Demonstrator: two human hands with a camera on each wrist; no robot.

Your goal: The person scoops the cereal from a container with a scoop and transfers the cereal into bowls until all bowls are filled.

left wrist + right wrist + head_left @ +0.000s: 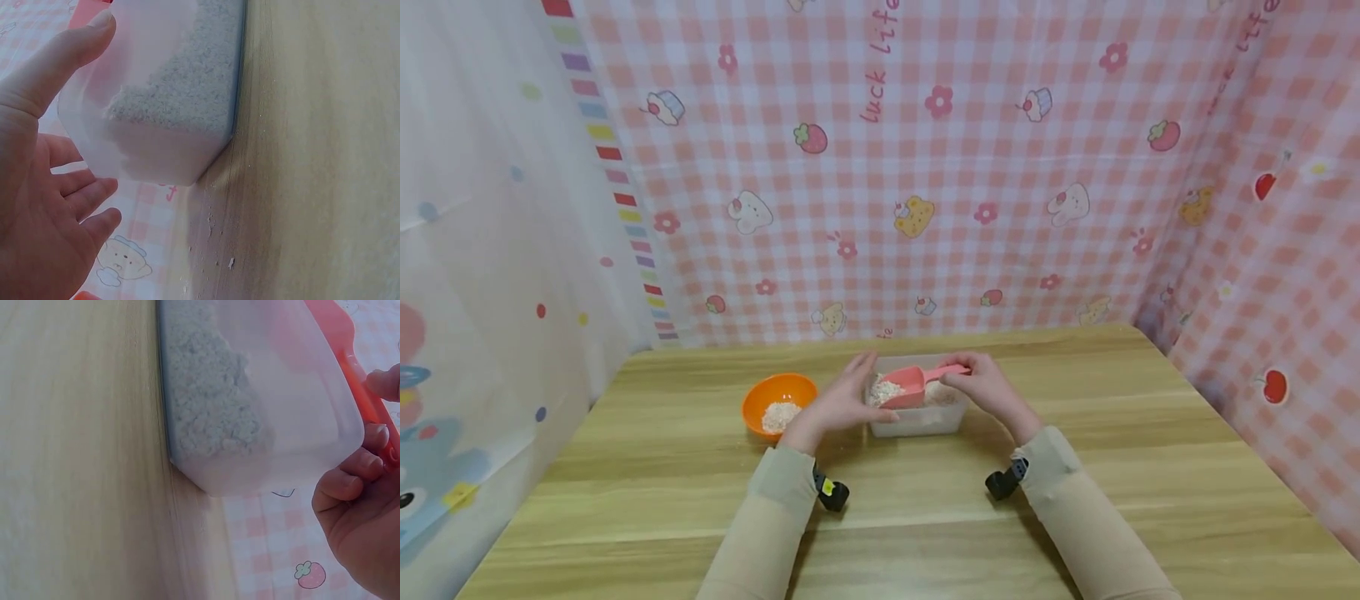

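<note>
A coral-pink scoop [912, 384] with pale flakes in its bowl lies slanted across the top of a translucent white container [919, 427]. My right hand [987, 385] pinches the scoop's handle [370, 403] between thumb and curled fingers, beside the container's right end. My left hand [841, 398] spans the container's left end, its thumb at the near rim and its fingers extended towards the far corner. Pale flakes [178, 87] show through the container wall in the left wrist view. Whether every left fingertip touches the wall cannot be told.
An orange bowl [760, 392] holding some pale flakes stands left of the container, close to my left forearm. Loose crumbs [231, 263] lie on the wooden table [910, 525]. A pink checked cloth [880, 167] hangs behind the table.
</note>
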